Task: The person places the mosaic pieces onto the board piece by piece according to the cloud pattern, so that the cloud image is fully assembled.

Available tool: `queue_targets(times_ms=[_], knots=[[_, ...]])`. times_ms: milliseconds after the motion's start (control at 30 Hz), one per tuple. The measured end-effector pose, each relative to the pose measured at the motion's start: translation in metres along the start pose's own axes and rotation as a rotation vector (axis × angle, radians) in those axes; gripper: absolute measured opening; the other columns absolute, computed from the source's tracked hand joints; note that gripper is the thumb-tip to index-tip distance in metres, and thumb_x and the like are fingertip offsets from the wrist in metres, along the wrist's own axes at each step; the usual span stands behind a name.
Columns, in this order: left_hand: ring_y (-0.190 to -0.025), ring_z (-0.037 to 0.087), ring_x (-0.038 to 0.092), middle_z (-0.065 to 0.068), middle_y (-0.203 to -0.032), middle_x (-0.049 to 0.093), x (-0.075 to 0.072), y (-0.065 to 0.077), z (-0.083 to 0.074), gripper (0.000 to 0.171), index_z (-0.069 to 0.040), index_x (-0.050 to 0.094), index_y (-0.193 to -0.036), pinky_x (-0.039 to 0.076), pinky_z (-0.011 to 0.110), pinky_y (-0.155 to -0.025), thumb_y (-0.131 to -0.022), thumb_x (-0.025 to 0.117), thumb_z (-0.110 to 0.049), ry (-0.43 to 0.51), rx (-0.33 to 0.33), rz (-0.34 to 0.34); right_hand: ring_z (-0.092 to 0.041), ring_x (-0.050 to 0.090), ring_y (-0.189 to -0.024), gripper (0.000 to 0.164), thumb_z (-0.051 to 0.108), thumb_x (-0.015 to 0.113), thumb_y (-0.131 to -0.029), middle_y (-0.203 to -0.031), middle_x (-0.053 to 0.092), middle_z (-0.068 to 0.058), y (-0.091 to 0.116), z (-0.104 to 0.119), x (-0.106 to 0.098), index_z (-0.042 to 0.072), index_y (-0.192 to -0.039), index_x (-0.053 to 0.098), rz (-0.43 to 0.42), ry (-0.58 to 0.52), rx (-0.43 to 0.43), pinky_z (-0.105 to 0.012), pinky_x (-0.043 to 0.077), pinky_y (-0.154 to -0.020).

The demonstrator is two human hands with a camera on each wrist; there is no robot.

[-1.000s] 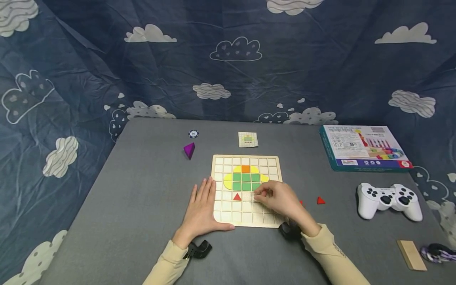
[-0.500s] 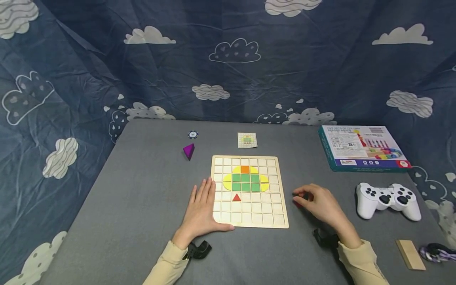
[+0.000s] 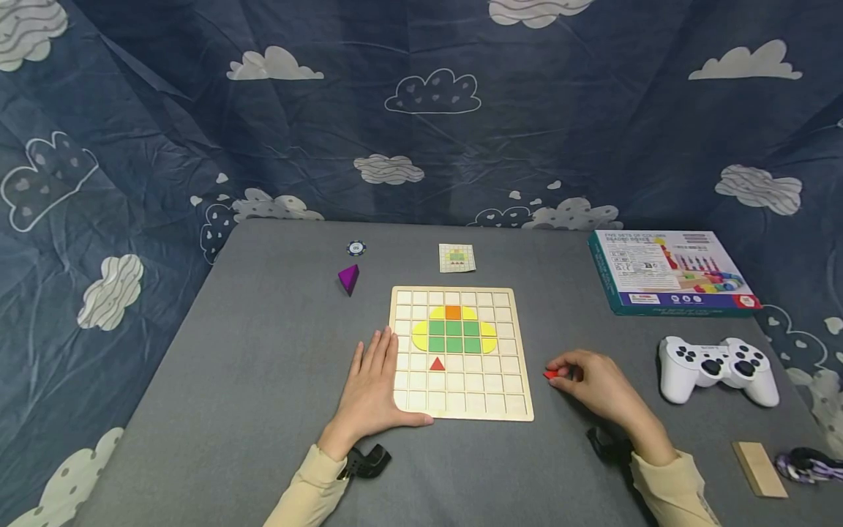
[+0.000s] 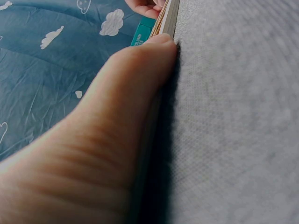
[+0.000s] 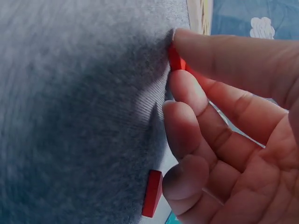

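A pale wooden grid board lies mid-table. On it sit several green squares, an orange square, rounded yellow pieces and one red triangle below the green ones. My left hand rests along the board's left edge, fingers straight, thumb against its near edge. Right of the board, my right hand pinches a red triangle piece between thumb and index finger, just at the table surface. Another red piece lies near the other fingertips; the hand hides it in the head view.
Behind the board lies a small pattern card. A poker chip and a purple pyramid are at the back left. To the right are a flat box, a white game controller, a wooden block and a purple-black object.
My right hand has moved from over the board out to its right side, where it has taken hold of a red triangle piece. My left hand stays at the board's edge.
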State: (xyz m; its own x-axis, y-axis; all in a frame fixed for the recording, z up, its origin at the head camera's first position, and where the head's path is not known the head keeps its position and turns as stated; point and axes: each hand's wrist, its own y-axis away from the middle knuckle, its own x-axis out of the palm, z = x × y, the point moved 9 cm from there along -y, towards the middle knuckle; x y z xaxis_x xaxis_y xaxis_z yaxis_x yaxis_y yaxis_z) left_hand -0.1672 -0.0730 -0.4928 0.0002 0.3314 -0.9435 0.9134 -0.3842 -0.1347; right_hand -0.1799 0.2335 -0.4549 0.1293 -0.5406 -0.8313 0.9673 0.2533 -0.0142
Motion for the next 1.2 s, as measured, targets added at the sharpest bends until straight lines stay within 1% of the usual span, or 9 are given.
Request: queue_targets(times_ms=[200,333,467,633,800,933,1100,1200], knots=[[-0.143,0.03,0.006,0.018,-0.156,0.012,0.0,0.0,0.0,0.137,0.003,0.015,-0.149,0.003,0.047,-0.112,-0.055,0.062,-0.085,-0.006,0.002,-0.004,-0.011,0.047,-0.059,0.016,0.008,0.079,-0.076,-0.069,0.055,0.004,-0.004,-0.005,0.003,0.004,-0.089,0.069,0.02,-0.023,0.067,-0.025,0.037,-0.05],[-0.143,0.03,0.006,0.018,-0.156,0.012,0.0,0.0,0.0,0.138,0.003,0.014,-0.15,0.003,0.047,-0.112,-0.055,0.062,-0.085,-0.009,0.004,-0.001,-0.011,0.047,-0.059,0.016,0.01,0.079,-0.076,-0.068,0.056,0.005,-0.004,-0.007,0.001,0.005,-0.088,0.07,0.02,-0.023,0.096,-0.025,0.036,-0.05],[-0.143,0.03,0.006,0.018,-0.156,0.012,0.0,-0.001,0.0,0.138,0.003,0.015,-0.15,0.003,0.047,-0.112,-0.055,0.062,-0.085,-0.004,0.005,-0.006,-0.011,0.049,-0.059,0.015,0.012,0.08,-0.076,-0.068,0.057,0.004,-0.005,-0.008,-0.001,0.006,-0.086,0.071,0.021,-0.034,0.105,-0.026,0.037,-0.051],[-0.143,0.03,0.007,0.018,-0.156,0.012,0.0,-0.001,0.0,0.137,0.003,0.015,-0.15,0.003,0.047,-0.112,-0.055,0.062,-0.085,-0.006,0.005,-0.006,-0.012,0.05,-0.059,0.017,0.013,0.082,-0.073,-0.068,0.058,0.004,-0.004,-0.013,-0.002,0.008,-0.082,0.069,0.027,-0.058,0.118,-0.026,0.038,-0.052],[-0.143,0.03,0.007,0.018,-0.156,0.011,0.001,0.0,0.0,0.137,0.003,0.014,-0.15,0.004,0.047,-0.112,-0.055,0.061,-0.085,-0.016,0.004,-0.001,-0.012,0.048,-0.058,0.02,0.016,0.085,-0.07,-0.068,0.055,0.004,-0.004,-0.014,-0.004,0.012,-0.076,0.066,0.04,-0.056,0.101,-0.026,0.037,-0.051],[-0.143,0.03,0.007,0.017,-0.156,0.012,0.001,0.0,0.0,0.137,0.002,0.014,-0.15,0.004,0.047,-0.112,-0.056,0.06,-0.086,-0.023,0.004,-0.009,-0.012,0.047,-0.057,0.022,0.016,0.086,-0.069,-0.067,0.055,0.004,-0.006,-0.011,-0.005,0.012,-0.076,0.065,0.037,-0.062,0.081,-0.026,0.036,-0.05],[-0.143,0.03,0.006,0.017,-0.156,0.011,0.002,0.0,0.001,0.138,0.002,0.013,-0.15,0.003,0.047,-0.112,-0.055,0.061,-0.085,-0.017,0.001,-0.002,-0.013,0.047,-0.058,0.021,0.014,0.085,-0.069,-0.068,0.056,0.003,-0.006,-0.013,-0.002,0.009,-0.078,0.067,0.053,-0.074,0.112,-0.026,0.037,-0.05],[-0.143,0.029,0.005,0.017,-0.156,0.01,0.002,0.0,0.001,0.138,0.002,0.012,-0.15,0.003,0.047,-0.112,-0.055,0.061,-0.085,-0.013,-0.002,0.007,-0.012,0.048,-0.058,0.019,0.011,0.084,-0.071,-0.068,0.057,0.003,-0.005,-0.014,-0.001,0.008,-0.079,0.067,0.043,-0.089,0.117,-0.025,0.037,-0.05]])
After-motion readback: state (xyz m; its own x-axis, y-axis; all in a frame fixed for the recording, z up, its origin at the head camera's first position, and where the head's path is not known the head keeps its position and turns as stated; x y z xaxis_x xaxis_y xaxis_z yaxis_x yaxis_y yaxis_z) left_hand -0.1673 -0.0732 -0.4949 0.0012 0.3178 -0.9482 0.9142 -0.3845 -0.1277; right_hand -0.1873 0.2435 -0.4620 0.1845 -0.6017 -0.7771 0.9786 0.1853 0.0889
